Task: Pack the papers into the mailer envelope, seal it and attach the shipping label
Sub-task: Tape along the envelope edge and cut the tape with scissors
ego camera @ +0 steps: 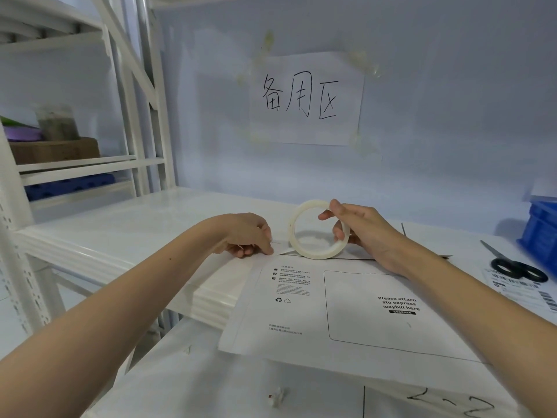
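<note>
A white mailer envelope (pixel 316 315) lies flat on the white shelf table, printed side up, its near edge hanging over the shelf's front. My right hand (pixel 361 230) grips a clear tape roll (pixel 297 236), held upright over the envelope's far left corner. A short strip of tape runs from the roll to my left hand (pixel 250 236), whose fingertips pinch the tape end and press it down at that corner. The shipping label (pixel 524 289) lies at the right edge of the table. No loose papers show.
Black-handled scissors (pixel 517 268) lie on the label. A blue plastic bin (pixel 541 233) stands at the far right. A handwritten paper sign (pixel 307 98) hangs on the back wall. White metal shelving (pixel 75 164) with a cardboard box stands to the left.
</note>
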`<move>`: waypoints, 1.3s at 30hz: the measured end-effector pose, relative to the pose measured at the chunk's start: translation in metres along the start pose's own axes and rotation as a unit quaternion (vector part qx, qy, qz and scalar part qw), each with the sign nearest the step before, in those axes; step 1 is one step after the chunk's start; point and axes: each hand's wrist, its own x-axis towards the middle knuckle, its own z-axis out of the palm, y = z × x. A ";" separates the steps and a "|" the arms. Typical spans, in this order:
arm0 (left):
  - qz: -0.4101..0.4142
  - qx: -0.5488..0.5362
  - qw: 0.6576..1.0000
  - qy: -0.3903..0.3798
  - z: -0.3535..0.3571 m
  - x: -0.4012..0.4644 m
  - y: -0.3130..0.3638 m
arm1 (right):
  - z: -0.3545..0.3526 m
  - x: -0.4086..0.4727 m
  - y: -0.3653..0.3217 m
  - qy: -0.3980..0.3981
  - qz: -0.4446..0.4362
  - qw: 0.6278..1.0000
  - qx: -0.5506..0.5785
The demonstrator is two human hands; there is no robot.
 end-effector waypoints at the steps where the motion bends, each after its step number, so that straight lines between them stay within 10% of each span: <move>1: 0.001 -0.001 1.000 -0.004 -0.001 0.000 0.001 | 0.001 0.000 0.000 0.000 0.001 1.000 0.001; 11: -0.042 0.003 0.993 -0.111 -0.015 0.015 0.013 | 0.004 -0.001 -0.002 0.001 0.006 1.000 -0.005; 39: -0.032 0.065 0.994 -0.085 -0.006 0.022 0.012 | 0.003 -0.001 0.002 -0.071 0.050 0.988 0.128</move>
